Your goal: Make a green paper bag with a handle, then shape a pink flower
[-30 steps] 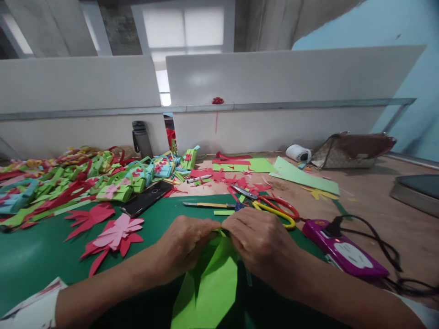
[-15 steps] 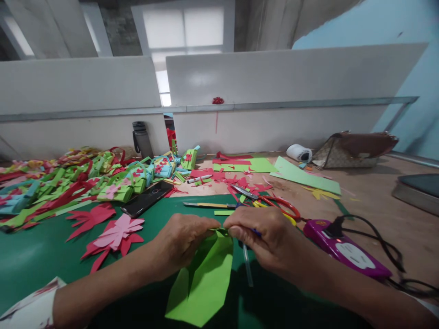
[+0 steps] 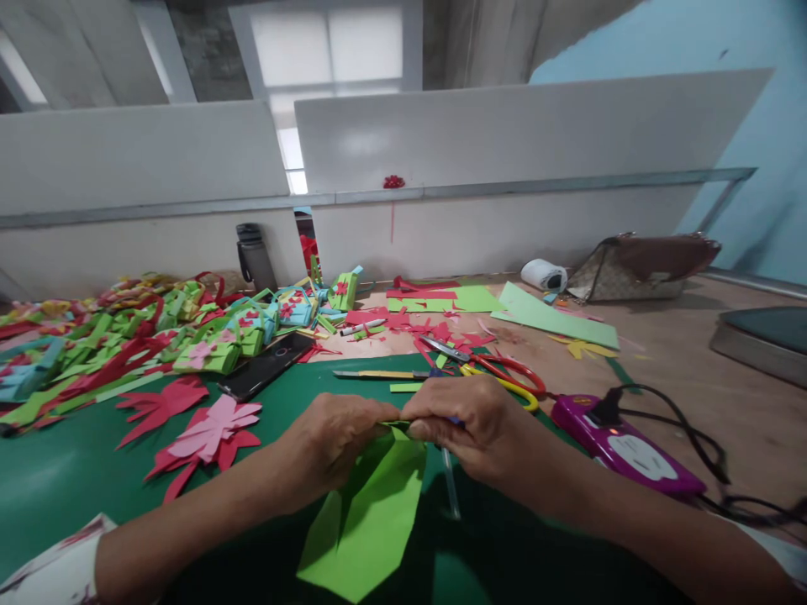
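Note:
My left hand (image 3: 328,441) pinches the top edge of a folded light-green paper (image 3: 378,512), its fingertips close to those of my right hand. The paper hangs downward, its lower end flared and creased. My right hand (image 3: 485,424) also grips that top edge with thumb and forefinger. A clear stick (image 3: 450,487) slants down below my right hand; a blue part shows at the hand, mostly hidden. Just beyond lie a yellow cutter knife (image 3: 378,375) and red-and-yellow-handled scissors (image 3: 504,374), partly overlapped by my right hand.
To the left are pink and red paper flowers (image 3: 218,428), a black phone (image 3: 268,367) and a heap of small paper bags (image 3: 208,353). A purple power strip (image 3: 630,449) with a black cable sits right. Farther back stand a bottle (image 3: 255,256) and a handbag (image 3: 643,269).
The whole view has shifted slightly. Both hands keep their pinch on the green paper, with little visible movement against it.

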Demonstrator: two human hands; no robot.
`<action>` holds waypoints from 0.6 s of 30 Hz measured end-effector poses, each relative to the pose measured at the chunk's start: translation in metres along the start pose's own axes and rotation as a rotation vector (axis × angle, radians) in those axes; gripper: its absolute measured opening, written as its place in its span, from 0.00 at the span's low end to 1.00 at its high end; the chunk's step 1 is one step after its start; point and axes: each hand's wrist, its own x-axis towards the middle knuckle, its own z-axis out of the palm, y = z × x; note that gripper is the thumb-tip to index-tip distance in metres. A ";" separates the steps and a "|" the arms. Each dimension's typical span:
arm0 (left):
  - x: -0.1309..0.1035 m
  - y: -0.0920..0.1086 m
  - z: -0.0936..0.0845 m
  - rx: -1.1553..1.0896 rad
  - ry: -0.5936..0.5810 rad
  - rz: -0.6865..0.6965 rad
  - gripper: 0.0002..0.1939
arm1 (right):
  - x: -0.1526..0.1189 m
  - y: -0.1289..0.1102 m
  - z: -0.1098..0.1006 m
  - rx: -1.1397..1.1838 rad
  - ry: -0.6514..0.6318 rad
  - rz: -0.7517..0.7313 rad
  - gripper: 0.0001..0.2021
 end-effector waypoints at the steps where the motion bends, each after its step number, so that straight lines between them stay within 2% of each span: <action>1: 0.000 0.000 0.000 -0.008 0.000 0.004 0.14 | 0.000 -0.001 -0.001 0.006 -0.003 0.029 0.09; 4: 0.001 0.001 0.000 -0.022 -0.005 0.029 0.15 | 0.001 -0.002 -0.004 0.029 -0.019 0.106 0.11; 8: 0.000 0.000 0.002 -0.003 0.001 0.035 0.15 | 0.002 0.000 -0.002 0.114 -0.039 0.121 0.07; 13: -0.001 -0.001 0.003 0.007 0.013 0.056 0.13 | 0.003 0.003 0.001 0.101 -0.028 0.072 0.05; 18: 0.000 -0.001 0.001 0.007 -0.014 0.013 0.13 | 0.003 0.006 0.004 0.025 -0.039 -0.033 0.06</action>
